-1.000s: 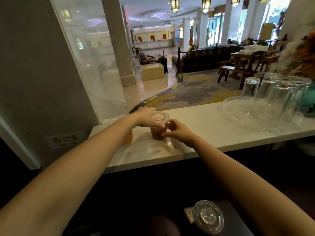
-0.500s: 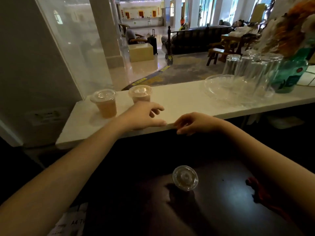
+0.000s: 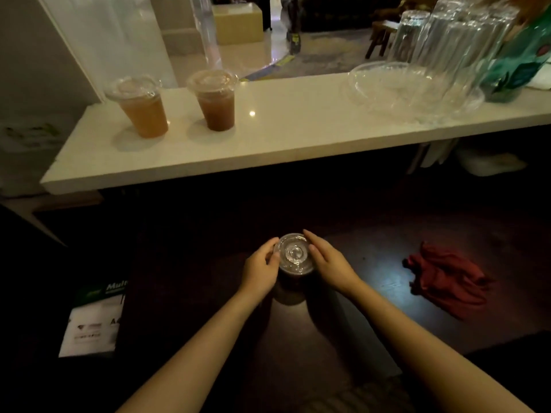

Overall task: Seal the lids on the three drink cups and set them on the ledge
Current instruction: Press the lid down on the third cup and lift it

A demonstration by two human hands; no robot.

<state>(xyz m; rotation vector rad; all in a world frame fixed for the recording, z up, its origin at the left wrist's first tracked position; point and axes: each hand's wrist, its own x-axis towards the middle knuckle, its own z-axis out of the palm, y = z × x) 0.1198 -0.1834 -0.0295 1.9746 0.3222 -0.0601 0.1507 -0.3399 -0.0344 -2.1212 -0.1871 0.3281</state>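
Two clear plastic cups of orange-brown drink stand lidded on the white ledge (image 3: pixel 298 135): the left cup (image 3: pixel 140 110) and the right cup (image 3: pixel 216 99), side by side at its left end. A third cup (image 3: pixel 295 259) with a clear lid stands on the dark lower counter below. My left hand (image 3: pixel 259 271) wraps its left side, thumb at the lid's rim. My right hand (image 3: pixel 326 262) cups the right side, fingers along the lid's edge.
A glass tray (image 3: pixel 396 87) with several upturned drinking glasses (image 3: pixel 441 40) fills the ledge's right part, beside a green vase (image 3: pixel 518 64). A red cloth (image 3: pixel 444 278) lies on the dark counter to the right. A white paper package (image 3: pixel 95 320) sits at lower left.
Both hands left the second cup on the ledge, dropped back to the lower counter and closed around the third cup. The view tilted downward.
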